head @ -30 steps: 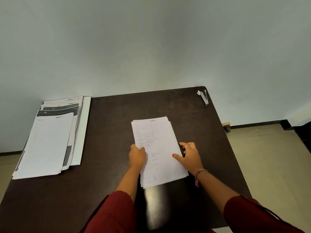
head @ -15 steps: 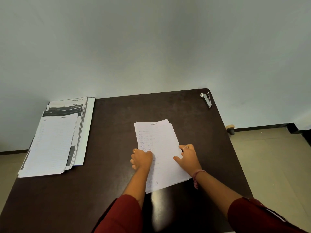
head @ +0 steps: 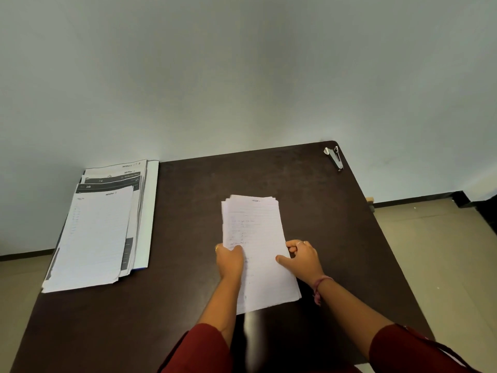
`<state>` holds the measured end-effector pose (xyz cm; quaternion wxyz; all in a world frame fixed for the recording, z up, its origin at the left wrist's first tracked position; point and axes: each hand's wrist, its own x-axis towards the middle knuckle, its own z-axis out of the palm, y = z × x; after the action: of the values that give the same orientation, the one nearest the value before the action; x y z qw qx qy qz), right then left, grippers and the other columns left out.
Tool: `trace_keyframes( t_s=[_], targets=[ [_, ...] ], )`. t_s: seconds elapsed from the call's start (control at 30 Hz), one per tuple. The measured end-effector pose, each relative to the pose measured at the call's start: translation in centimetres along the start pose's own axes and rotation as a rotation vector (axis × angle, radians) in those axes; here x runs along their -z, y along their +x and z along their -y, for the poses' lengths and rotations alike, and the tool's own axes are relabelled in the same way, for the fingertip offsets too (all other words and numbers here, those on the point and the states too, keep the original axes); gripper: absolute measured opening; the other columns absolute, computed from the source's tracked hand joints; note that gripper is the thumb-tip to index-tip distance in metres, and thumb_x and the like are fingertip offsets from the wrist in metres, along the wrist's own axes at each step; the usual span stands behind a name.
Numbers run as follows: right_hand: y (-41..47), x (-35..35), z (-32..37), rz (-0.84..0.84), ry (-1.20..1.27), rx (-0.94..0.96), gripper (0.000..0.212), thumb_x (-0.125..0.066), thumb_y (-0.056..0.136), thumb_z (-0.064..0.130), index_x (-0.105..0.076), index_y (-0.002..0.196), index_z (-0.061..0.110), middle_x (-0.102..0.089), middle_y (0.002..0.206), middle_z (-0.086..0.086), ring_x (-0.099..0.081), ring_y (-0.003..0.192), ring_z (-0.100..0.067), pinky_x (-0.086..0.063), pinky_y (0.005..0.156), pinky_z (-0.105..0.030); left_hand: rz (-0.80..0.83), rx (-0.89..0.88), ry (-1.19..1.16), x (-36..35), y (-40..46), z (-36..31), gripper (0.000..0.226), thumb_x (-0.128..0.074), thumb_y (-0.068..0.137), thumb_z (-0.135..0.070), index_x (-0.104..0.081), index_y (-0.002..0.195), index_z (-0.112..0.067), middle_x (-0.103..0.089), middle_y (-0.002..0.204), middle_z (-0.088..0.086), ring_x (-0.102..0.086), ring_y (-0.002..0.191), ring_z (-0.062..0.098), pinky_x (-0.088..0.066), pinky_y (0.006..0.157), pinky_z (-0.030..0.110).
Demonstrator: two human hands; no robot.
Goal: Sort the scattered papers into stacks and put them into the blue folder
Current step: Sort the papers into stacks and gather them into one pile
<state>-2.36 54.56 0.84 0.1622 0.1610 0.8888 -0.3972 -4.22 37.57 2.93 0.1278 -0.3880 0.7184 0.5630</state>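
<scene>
A stack of handwritten lined papers (head: 255, 232) lies in the middle of the dark table (head: 188, 238). My left hand (head: 230, 261) grips the stack's left edge, thumb on top. My right hand (head: 302, 258) holds its right edge, thumb pressing on the top sheet and fingers curled at the side. A second, larger pile of papers (head: 94, 238) rests at the table's left edge, on top of a white cover (head: 150, 211) with a thin blue edge showing beneath; I cannot tell whether that is the blue folder.
A metal staple remover (head: 334, 157) lies at the table's far right corner. A pale wall stands right behind the table. Tiled floor shows on both sides, with a small object (head: 370, 201) by the right edge.
The sheets in the middle stack have been squared up between my hands. My left hand shifted from on top of the paper to its left edge.
</scene>
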Motion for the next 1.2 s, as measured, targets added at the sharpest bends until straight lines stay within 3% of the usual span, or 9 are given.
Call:
trace_keyframes(
  t_s=[0.07,0.2,0.3,0.5,0.57,0.67,0.87,1.03,1.2],
  targets=[
    [-0.5,-0.9,0.4,-0.005,0.009,-0.021,0.041,-0.073,0.078,0.037,-0.060,0.111,0.017,-0.045,0.106,0.007,-0.049,0.111,-0.019,-0.046,0.096,-0.035,0.070,-0.056,-0.034,1.6,-0.1,0.4,0.022,-0.050,0.090,-0.007,-0.045,0.111,-0.008,-0.060,0.105,0.008,-0.059,0.086,0.019,-0.051,0.075,0.034],
    [-1.0,-2.1,1.6,-0.030,0.076,-0.048,0.042,-0.075,0.077,0.044,-0.056,0.106,0.021,-0.047,0.112,0.003,-0.048,0.109,-0.017,-0.047,0.092,-0.033,0.154,-0.144,-0.084,4.5,-0.1,0.9,0.022,-0.052,0.093,-0.011,-0.045,0.114,-0.011,-0.061,0.110,0.005,-0.061,0.096,0.017,-0.052,0.083,0.035],
    [-1.4,-3.0,3.0,-0.021,0.274,-0.057,0.040,-0.077,0.077,0.038,-0.051,0.103,0.019,-0.054,0.112,0.001,-0.057,0.103,-0.015,-0.051,0.083,-0.030,0.203,-0.194,-0.130,6.7,0.2,0.9,0.023,-0.054,0.094,-0.012,-0.044,0.116,-0.015,-0.062,0.113,0.003,-0.063,0.103,0.020,-0.053,0.090,0.042],
    [-3.0,-4.6,6.2,0.067,0.624,0.001,0.052,-0.072,0.084,0.018,-0.034,0.119,0.021,-0.065,0.110,0.001,-0.066,0.094,-0.009,-0.055,0.075,-0.023,0.234,-0.257,-0.211,10.0,0.7,0.7,0.023,-0.055,0.095,-0.010,-0.047,0.115,-0.017,-0.064,0.115,0.004,-0.064,0.106,0.022,-0.053,0.093,0.046],
    [-3.3,-5.3,7.1,0.069,0.637,0.030,0.053,-0.070,0.085,0.016,-0.036,0.124,0.026,-0.064,0.112,0.003,-0.065,0.100,-0.011,-0.055,0.081,-0.026,0.212,-0.295,-0.220,11.0,0.9,0.6,0.022,-0.057,0.094,-0.010,-0.048,0.113,-0.017,-0.065,0.115,0.004,-0.065,0.105,0.021,-0.053,0.092,0.045],
    [-3.6,-6.0,8.6,0.048,0.674,0.084,0.034,-0.066,0.088,0.012,-0.052,0.118,0.020,-0.064,0.118,0.000,-0.064,0.107,-0.016,-0.054,0.090,-0.032,0.180,-0.371,-0.249,12.4,1.1,-0.2,0.022,-0.057,0.094,-0.008,-0.050,0.112,-0.017,-0.065,0.114,0.003,-0.064,0.103,0.017,-0.054,0.090,0.039],
    [-4.0,-6.0,13.3,-0.120,0.746,0.246,0.029,-0.068,0.087,0.008,-0.057,0.105,0.027,-0.066,0.108,0.005,-0.063,0.103,-0.012,-0.052,0.090,-0.029,0.147,-0.552,-0.315,15.2,1.0,-2.7,0.025,-0.061,0.092,-0.007,-0.053,0.112,-0.020,-0.064,0.104,-0.012,-0.062,0.093,-0.002,-0.051,0.077,0.012],
    [-3.8,-6.3,16.0,-0.161,0.713,0.338,0.031,-0.065,0.089,0.010,-0.053,0.110,0.027,-0.065,0.112,-0.001,-0.062,0.103,-0.011,-0.051,0.089,-0.026,0.137,-0.615,-0.306,16.9,1.3,-3.5,0.030,-0.061,0.093,-0.011,-0.051,0.116,-0.026,-0.061,0.107,-0.013,-0.058,0.102,0.000,-0.046,0.091,0.017],
    [-4.2,-7.6,15.6,-0.137,0.607,0.316,0.037,-0.067,0.086,0.006,-0.048,0.112,0.026,-0.060,0.107,0.008,-0.058,0.100,-0.003,-0.048,0.086,-0.018,0.129,-0.609,-0.250,18.1,2.2,-2.3,0.034,-0.065,0.089,-0.009,-0.050,0.118,-0.018,-0.060,0.107,-0.004,-0.058,0.108,0.016,-0.045,0.098,0.028]
  ],
)
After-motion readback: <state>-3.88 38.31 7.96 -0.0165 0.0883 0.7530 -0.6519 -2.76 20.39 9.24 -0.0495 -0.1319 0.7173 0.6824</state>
